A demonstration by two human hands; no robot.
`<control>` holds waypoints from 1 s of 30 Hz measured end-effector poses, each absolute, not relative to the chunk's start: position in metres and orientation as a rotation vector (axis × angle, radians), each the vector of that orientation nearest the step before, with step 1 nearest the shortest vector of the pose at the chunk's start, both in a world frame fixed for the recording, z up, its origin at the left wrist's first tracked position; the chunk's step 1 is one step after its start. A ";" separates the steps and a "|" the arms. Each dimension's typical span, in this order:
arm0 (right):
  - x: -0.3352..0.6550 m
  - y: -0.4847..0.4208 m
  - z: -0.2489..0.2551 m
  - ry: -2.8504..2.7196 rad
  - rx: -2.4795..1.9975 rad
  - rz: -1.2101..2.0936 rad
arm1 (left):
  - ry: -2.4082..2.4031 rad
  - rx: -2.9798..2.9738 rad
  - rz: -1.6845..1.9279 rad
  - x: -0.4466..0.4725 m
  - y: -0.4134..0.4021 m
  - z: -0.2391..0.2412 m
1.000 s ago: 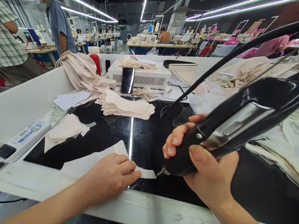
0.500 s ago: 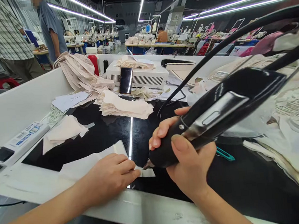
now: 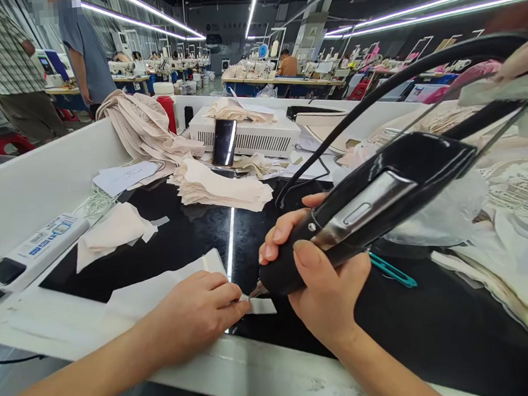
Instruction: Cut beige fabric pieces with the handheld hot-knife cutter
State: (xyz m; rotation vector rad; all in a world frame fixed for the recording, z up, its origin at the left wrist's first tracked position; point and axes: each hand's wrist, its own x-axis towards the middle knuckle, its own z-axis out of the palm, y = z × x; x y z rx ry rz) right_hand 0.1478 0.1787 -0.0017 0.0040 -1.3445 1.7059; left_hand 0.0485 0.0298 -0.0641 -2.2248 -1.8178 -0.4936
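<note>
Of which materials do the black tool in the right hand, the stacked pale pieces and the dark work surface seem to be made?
Black tool: probably plastic, glossy, with bright highlights; its silver plate looks metallic.
Stacked pale pieces: seemingly thin fabric, matte, with soft, uneven layered edges.
Dark work surface: smooth and shiny, with a mirrored light streak; glass or coated board, unclear which.

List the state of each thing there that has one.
Left hand: resting on the pale cloth
Right hand: closed around the black tool
Black tool: tilted, tip down beside the left hand
Pale cloth: spread out, partly covered
Phone: propped nearly upright
Fabric stack: loosely layered
Plastic bag: crumpled
Ceiling light: lit
</note>
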 end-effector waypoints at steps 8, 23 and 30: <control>0.146 0.177 -0.002 -1.386 -0.006 1.666 | -1.814 -2.228 -0.488 0.048 0.028 -0.065; 0.155 0.185 -0.002 -1.398 -0.049 1.622 | -1.799 -2.213 -0.480 0.046 0.027 -0.065; 0.163 0.183 0.006 -1.367 -0.042 1.664 | -1.839 -2.233 -0.524 0.046 0.027 -0.064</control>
